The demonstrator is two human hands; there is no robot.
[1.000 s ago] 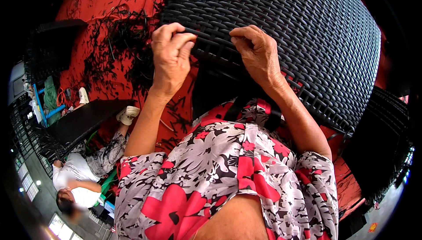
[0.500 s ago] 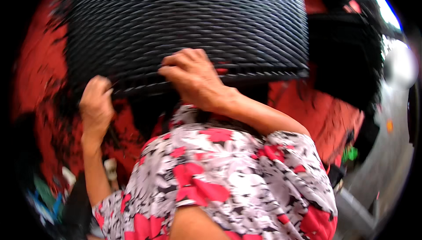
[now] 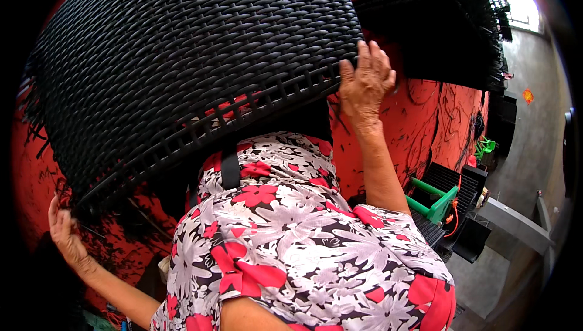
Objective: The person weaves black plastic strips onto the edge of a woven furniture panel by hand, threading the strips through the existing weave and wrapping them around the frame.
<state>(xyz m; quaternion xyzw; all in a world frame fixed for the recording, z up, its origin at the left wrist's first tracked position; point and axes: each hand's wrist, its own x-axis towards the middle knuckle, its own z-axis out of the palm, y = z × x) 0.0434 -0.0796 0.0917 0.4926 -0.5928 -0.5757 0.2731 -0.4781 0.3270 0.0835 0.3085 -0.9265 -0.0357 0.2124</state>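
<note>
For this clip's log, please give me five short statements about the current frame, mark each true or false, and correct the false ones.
1. The right hand is at the near right corner of the woven panel. True.
2. The left hand lies on the middle of the panel. False: it is out by the near left corner.
3. The panel is white. False: it is black.
4. A green frame shows to the right of the person's body. True.
5. The person's shirt is plain. False: it has a flower print.
</note>
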